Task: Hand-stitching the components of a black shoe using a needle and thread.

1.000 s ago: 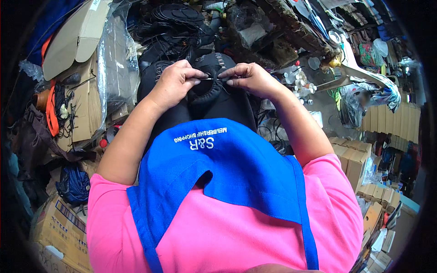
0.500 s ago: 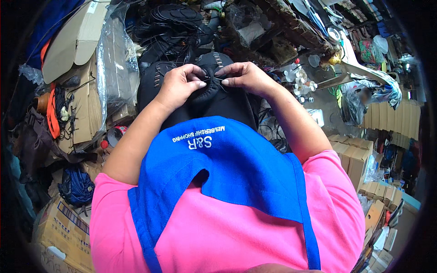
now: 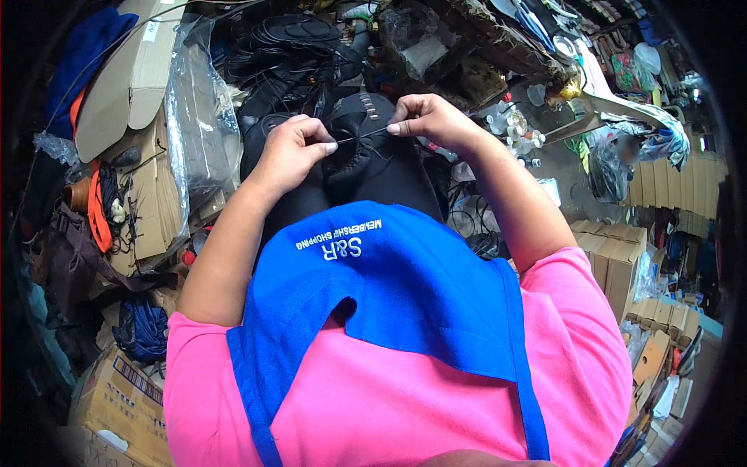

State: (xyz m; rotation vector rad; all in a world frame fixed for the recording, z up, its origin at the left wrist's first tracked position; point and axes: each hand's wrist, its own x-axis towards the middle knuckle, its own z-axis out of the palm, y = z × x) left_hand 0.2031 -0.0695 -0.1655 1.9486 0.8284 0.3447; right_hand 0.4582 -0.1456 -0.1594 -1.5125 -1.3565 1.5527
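My left hand [image 3: 289, 152] and my right hand [image 3: 436, 123] each pinch a thin black cord [image 3: 367, 136] between thumb and fingertips. The cord is stretched nearly straight between them, across a black leather piece [image 3: 348, 118] that looks like a shoe and rests on my lap. A row of coarse brownish stitches [image 3: 369, 107] crosses its far part, and a stitched, gathered edge curves below the cord. Beside it, next to my left hand, another dark piece is partly hidden. My dark-clothed legs [image 3: 381, 187] are underneath.
Ahead lies a heap of black cords [image 3: 292, 39]. Cardboard sheets [image 3: 144, 70] and clear plastic [image 3: 198, 117] stand to the left. Small white-capped bottles [image 3: 517, 128] are on the right, with stacked cardboard boxes [image 3: 615, 257] nearer. A blue apron [image 3: 389, 288] covers my front.
My hands have moved apart from close together over the leather piece, the right one going farther right and slightly up. The cord between them now shows drawn out straight.
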